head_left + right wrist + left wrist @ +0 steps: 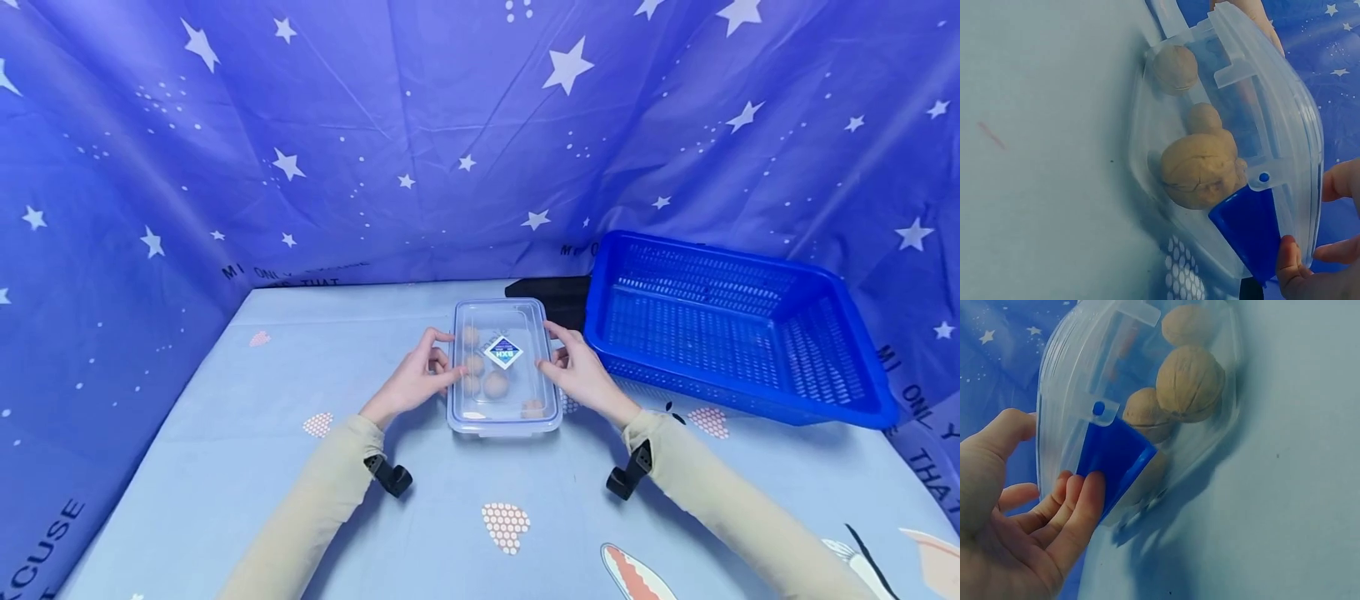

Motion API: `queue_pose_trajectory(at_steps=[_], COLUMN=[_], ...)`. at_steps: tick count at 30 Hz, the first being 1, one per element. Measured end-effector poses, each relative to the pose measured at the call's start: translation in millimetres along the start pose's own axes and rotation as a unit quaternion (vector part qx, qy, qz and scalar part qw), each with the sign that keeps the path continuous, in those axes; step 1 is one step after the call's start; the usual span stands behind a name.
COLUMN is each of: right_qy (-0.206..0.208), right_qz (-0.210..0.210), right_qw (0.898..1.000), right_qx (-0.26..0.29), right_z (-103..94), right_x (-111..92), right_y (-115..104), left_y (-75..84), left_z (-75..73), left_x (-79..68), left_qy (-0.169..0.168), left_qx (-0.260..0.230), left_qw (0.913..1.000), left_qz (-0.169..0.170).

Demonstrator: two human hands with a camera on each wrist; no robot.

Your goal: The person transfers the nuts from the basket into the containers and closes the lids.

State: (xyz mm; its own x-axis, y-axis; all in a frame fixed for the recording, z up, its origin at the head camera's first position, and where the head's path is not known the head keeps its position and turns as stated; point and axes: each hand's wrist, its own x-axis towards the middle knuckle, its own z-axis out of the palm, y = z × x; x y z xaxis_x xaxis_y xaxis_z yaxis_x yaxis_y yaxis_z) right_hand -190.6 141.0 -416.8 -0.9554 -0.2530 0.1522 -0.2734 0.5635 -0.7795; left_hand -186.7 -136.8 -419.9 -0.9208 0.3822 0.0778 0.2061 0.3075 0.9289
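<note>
A clear plastic food container with a lid lies on the table in front of me, its lid on. Several walnuts show through its walls, and a blue-and-white label is on the lid. My left hand grips the container's left edge, fingertips against a blue side latch that hangs angled outward. On the opposite edge my right hand holds the rim, a fingertip touching another blue latch, also tilted away from the wall. Part of each hand's fingers is hidden by the lid.
To the right stands a blue plastic basket with perforated walls. A flat black object lies behind the container, beside the basket. Starry blue cloth hangs around the light blue table cover.
</note>
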Motion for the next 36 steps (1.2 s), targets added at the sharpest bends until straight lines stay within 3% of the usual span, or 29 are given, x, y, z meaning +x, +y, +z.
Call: queue_pose_trajectory(at_steps=[7,12,18,23,27,32,34,36], right_qy=[0.005,0.007,-0.005,-0.025,-0.063,-0.113,-0.119,-0.107], right_qz=[0.028,0.024,0.002,0.010,0.041,0.108,0.123,0.117], right_qw=[0.999,1.000,1.000,1.000,0.996,0.976,0.970,0.975], right_qx=[0.018,0.016,-0.004,-0.007,0.050,0.154,0.171,0.157], right_z=[11.8,17.8,14.9,11.7,11.7,13.0,14.3,15.4], right_x=[22,35,45,46,44,41,40,38], right_y=[-7,-8,-5,-2,0,0,-1,-1], left_y=[-8.1,-16.2,-19.8,-17.9,-15.9,-16.4,-17.0,-17.9], left_z=[-12.8,-17.9,-20.6,-21.3,-21.5,-22.1,-22.0,-21.5], left_x=[6.5,8.8,11.4,11.6,11.6,11.8,12.0,11.8], left_qy=[0.036,0.051,0.051,0.050,0.045,0.031,0.028,0.027], left_qx=[-0.038,-0.056,-0.073,-0.057,-0.034,-0.026,-0.029,-0.031], left_qw=[0.9982,0.9964,0.9954,0.9963,0.9973,0.9970,0.9965,0.9958], left_qz=[-0.029,-0.038,-0.034,-0.040,-0.048,-0.066,-0.073,-0.082])
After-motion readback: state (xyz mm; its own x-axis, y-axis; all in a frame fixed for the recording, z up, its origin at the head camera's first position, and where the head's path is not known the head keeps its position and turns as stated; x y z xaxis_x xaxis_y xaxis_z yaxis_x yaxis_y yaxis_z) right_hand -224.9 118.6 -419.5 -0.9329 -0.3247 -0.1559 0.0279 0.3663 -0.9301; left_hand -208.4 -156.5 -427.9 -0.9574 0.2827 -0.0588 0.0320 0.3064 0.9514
